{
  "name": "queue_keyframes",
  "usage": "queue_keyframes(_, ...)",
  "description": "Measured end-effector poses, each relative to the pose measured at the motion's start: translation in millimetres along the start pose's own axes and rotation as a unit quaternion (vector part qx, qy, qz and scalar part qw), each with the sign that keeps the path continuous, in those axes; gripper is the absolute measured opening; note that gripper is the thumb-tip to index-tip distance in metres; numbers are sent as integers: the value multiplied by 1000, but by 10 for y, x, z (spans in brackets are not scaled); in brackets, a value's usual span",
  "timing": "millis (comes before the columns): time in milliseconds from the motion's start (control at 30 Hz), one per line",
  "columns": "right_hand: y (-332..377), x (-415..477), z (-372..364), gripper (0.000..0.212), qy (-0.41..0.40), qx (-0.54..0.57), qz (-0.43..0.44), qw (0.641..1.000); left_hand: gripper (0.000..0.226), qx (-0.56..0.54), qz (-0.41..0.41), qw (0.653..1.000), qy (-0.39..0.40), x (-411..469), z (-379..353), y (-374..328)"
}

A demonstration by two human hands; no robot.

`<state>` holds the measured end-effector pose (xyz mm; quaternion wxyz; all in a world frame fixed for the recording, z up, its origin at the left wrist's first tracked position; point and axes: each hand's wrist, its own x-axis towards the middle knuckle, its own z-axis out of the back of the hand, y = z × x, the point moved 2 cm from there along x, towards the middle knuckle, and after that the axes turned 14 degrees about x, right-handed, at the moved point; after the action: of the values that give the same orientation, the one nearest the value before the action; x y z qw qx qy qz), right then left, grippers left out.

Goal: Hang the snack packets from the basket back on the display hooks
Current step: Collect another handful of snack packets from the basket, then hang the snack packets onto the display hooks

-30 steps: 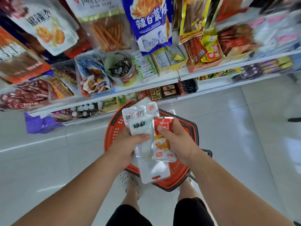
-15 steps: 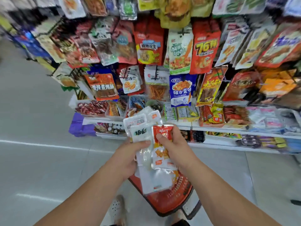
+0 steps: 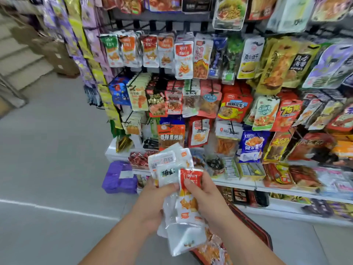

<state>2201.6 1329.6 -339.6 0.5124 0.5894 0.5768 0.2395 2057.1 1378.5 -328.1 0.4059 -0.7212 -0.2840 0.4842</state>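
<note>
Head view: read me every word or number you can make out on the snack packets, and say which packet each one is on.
"香辣素烤肠": orange packet hanging on the rack.
"麻辣花生": red packet hanging to its upper right.
Held packets and all the other packets: print too blurred or too small to read.

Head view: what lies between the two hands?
In the head view, no bare gap: a fanned stack of white plastic snack packets gripped by the left hand, and a red-topped plastic snack packet pinched by the right hand.
</note>
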Motion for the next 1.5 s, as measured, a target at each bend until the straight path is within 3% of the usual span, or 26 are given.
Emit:
queue_keyframes(233,6,196,-866,28,8,-6,17,1000,69,-21,-30,999,-40,-32,905,-520)
queue_keyframes(467,276,763,-1344,24,29,-38,47,998,43,-57,-57,993,-85,289,1275,-991)
queue_keyframes(733,902,1813,-1754,17,47,-63,87,993,79,-44,-107,988,-102,1021,1536,-1842)
queue_keyframes(867,1157,2321,-1881,13,73,-72,105,989,80,-54,-119,982,-133,1393,1674,-2149)
queue_keyframes(967,1282,2597,-1929,11,55,-97,132,985,69,-71,-110,979,-157,1628,1791,-2247)
queue_keyframes(1133,1488,2992,-1960,20,2,-79,156,985,60,-71,-104,983,-136,2041,1983,-2451)
queue_keyframes(1267,1675,3208,-2086,47,-32,-56,175,982,64,-62,-90,988,-106,2352,2116,-2632)
queue_keyframes(1433,1946,3353,-2356,67,-85,-12,214,973,66,-51,-61,996,-50,2632,2326,-2852)
queue_keyframes(1500,2010,3362,-2446,49,-104,-21,232,967,56,-44,-56,997,-29,2708,2403,-2931)
